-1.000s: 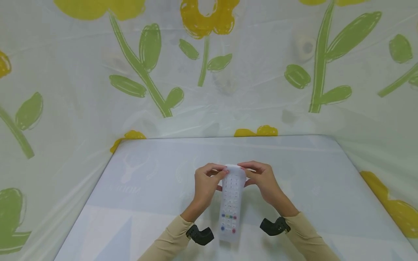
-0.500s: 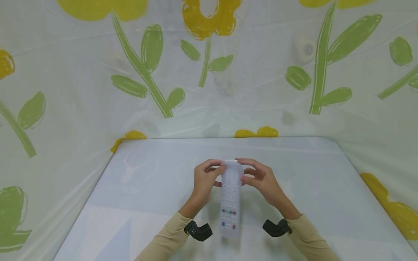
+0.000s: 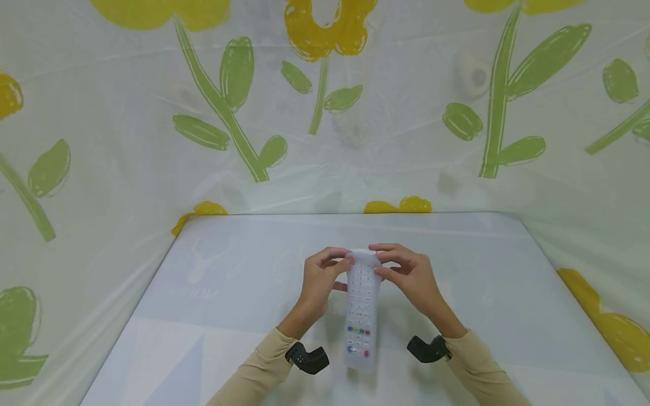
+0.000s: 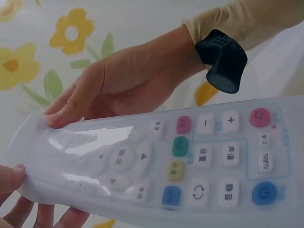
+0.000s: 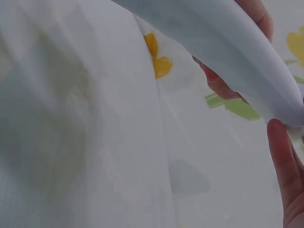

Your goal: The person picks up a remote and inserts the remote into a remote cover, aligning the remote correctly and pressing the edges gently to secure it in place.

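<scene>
A white remote control (image 3: 360, 304) in a translucent sleeve is held up over the table, its power-button end toward the person. In the left wrist view, the sleeve (image 4: 21, 137) flares at the far end, opposite the red and blue power buttons. My left hand (image 3: 316, 287) pinches the far left corner, thumb on the face. At the far right corner, my right hand (image 3: 413, 280) pinches the edge between thumb and fingers. The right wrist view shows the remote's smooth underside, with right-hand fingers (image 5: 285, 166) at its far end.
The remote is above a pale table (image 3: 213, 293) with faint printed patterns. A white curtain (image 3: 396, 141) with yellow flowers and green leaves hangs around its back and sides. Each wrist carries a black camera mount (image 3: 307, 359).
The remote has moved slightly up and away from the person. My right fingers left the far right corner, spread along the side, then closed again at that corner. My left hand keeps its pinch.
</scene>
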`<state>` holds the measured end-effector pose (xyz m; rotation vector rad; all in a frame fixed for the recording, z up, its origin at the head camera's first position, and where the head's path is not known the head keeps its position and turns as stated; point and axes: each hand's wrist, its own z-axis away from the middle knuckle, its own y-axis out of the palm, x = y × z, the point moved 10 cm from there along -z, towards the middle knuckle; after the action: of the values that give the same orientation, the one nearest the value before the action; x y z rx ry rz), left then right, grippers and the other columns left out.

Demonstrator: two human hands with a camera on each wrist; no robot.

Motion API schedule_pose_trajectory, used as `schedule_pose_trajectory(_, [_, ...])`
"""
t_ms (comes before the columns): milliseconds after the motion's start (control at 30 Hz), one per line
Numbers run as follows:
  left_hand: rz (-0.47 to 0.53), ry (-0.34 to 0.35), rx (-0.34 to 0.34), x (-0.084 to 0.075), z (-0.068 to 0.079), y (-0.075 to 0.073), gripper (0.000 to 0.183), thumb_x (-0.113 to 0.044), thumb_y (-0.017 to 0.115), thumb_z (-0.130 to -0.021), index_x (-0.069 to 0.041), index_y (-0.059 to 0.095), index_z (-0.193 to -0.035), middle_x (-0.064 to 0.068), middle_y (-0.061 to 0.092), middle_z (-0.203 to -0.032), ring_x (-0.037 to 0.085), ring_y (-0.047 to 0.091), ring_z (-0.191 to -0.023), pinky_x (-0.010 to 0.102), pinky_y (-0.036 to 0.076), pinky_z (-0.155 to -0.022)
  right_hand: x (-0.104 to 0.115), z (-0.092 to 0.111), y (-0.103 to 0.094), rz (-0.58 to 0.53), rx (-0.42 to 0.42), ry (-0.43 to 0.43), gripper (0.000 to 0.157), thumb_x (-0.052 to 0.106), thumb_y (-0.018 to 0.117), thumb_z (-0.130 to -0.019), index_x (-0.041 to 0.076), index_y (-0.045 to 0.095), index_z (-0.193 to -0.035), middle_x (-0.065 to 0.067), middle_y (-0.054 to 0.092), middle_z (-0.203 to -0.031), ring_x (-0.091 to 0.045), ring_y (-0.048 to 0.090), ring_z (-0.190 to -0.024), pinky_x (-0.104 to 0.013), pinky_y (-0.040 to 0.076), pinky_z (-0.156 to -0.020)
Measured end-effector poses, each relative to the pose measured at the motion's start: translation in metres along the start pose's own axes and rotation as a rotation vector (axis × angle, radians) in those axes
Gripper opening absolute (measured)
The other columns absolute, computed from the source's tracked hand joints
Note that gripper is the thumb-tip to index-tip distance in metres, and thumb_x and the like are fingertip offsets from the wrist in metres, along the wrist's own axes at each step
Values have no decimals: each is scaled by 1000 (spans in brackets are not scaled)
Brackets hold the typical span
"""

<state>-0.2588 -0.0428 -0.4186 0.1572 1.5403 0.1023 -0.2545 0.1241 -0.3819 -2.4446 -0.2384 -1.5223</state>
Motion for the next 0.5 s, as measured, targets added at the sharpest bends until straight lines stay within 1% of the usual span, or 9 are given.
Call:
schedule_pose_trajectory(167, [1,14,5,-2,0,1,20,-14,68,-88,-4,67,-104,10,64,-104,22,63,-87,39,57,-59,5,-1,-2,-21,-56,-7,15,-7,67,-82,-7,68,-97,-22,61,-117,-23,64,-94,-35,57,-65])
schedule_pose_trajectory(300, [30,34,-3,-2,0,3,25,-13,69,-86,-3,62,-108,10,62,-105,22,63,-88,40,57,-61,4,-1,-7,3,-134,20,11,-5,67,-83,-6,69,-94,-20,63,-115,-23,64,-93,-32,57,-67])
schedule_pose_trajectory(433, [91,40,-15,1,1,5,25,-12,71,-85,-3,53,-100,9,57,-95,21,63,-86,42,57,-64,5,-1,-14,58,-229,53,9,0,69,-84,-3,70,-92,-15,66,-112,-20,65,-93,-30,56,-72])
schedule_pose_trajectory(500, [99,55,-15,1,2,6,26,-12,71,-84,-1,51,-96,9,54,-90,21,62,-85,43,57,-65,5,0,-17,76,-270,69,9,2,70,-84,-2,70,-91,-14,66,-109,-19,66,-91,-29,56,-73])
